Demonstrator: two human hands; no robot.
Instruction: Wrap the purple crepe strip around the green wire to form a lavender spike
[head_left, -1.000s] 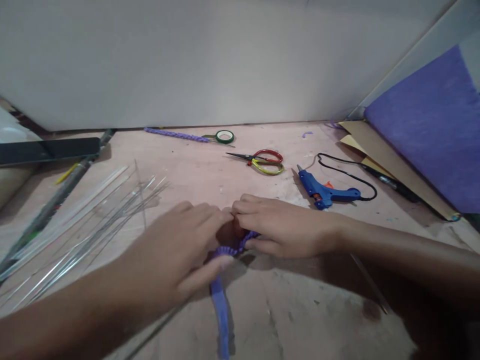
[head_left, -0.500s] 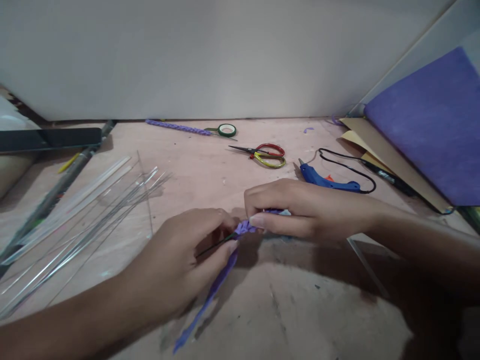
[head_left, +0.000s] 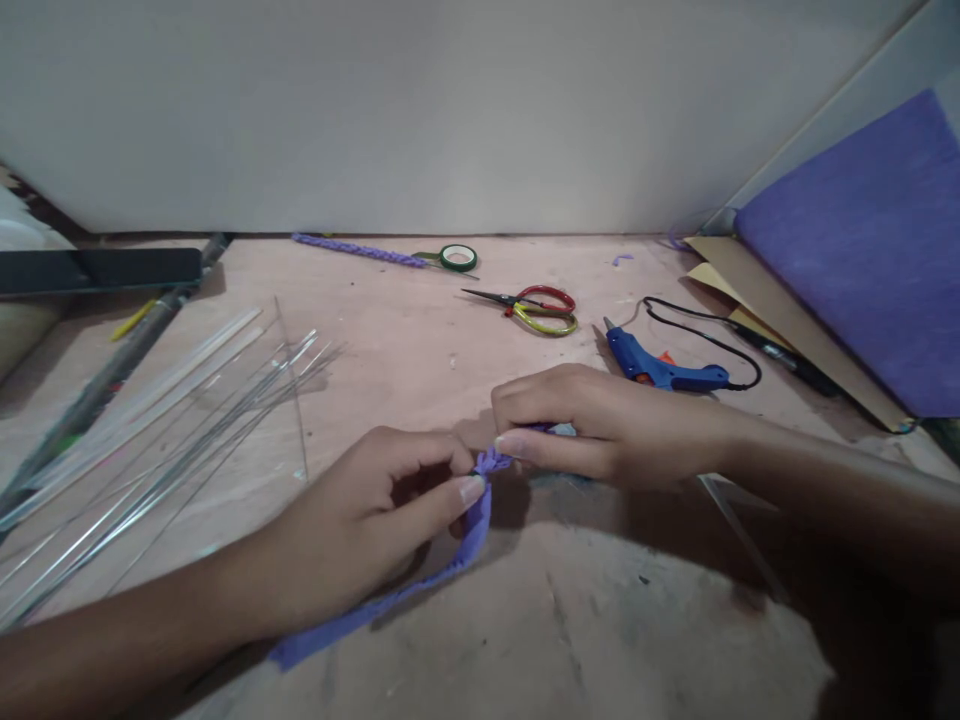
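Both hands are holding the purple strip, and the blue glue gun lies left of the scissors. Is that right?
Not quite: in the head view, the blue glue gun lies right of the scissors, not left. The left hand and right hand do hold the purple strip.

the strip (head_left: pixel 477 525) is purple, thin and soft-looking. its upper part is bunched into small puckered folds, pinched between the fingertips of the left hand (head_left: pixel 352 515) and right hand (head_left: pixel 600 422). below, it drops flat, then curves leftward, creased and narrow, widening towards a blunt free end at lower left.
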